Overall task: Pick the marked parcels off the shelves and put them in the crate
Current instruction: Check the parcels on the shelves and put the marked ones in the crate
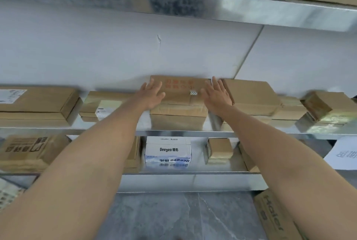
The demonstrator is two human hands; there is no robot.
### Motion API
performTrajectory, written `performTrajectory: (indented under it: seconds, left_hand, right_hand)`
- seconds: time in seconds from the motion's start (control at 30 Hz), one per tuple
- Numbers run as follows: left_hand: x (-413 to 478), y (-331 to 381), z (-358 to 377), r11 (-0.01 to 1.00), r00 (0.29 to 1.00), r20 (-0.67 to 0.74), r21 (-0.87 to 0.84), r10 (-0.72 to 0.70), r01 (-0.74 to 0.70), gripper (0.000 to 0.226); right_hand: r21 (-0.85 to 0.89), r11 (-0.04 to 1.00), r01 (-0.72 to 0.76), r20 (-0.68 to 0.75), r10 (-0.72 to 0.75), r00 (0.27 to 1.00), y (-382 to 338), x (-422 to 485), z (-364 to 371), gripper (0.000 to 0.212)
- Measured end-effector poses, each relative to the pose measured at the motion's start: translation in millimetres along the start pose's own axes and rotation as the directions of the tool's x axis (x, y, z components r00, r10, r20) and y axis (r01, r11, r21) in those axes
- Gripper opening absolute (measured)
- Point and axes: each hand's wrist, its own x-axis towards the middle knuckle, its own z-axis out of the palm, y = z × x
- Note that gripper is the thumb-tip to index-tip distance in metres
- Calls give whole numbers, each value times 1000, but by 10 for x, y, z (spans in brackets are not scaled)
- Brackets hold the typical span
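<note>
The box I'm after is the brown one with red print on top. It sits mid-shelf, pushed back against the wall, with a small white tag on its lid, which I'm guessing is the mark. It's too wide and chunky for one hand, so both are going in. My left hand is over the top left edge and my right hand is at the right edge, where there's only a slim gap before the next box. The fingers on both hands are straight and spread wide, holding nothing. The shot's a bit smeared, so I can't say if the palms are actually touching cardboard. Going flat like that makes sense to me, since I can slip down the sides and squeeze without bumping the neighbour or the flat parcel on the left. The shelf is shiny metal, so I reckon the box will slide forward easily once it's clamped. One level down there's a white tissue pack and more cartons. No crate in view from here.
</note>
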Motion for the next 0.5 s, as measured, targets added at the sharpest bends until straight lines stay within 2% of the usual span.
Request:
performTrajectory:
  seconds: [0.13,0.27,0.4,0.5]
  left_hand:
    - [-8,-31,56,998,998,12,-32,-58,58,56]
    - [21,-13,50,987,996,14,-138,-84,85,56]
    - [46,26,39,923,992,-71,-380,-100,66,49]
    - [34,19,19,862,982,-146,-506,-118,28,40]
  right_hand:
    - [47,999,18,17,-19,1000,29,47,61,49]
    - [178,983,-50,38,44,998,86,48,82,48]
    - [531,839,-122,39,120,992,76,79,87,47]
    - [620,754,-216,45,241,970,99,113,90,50]
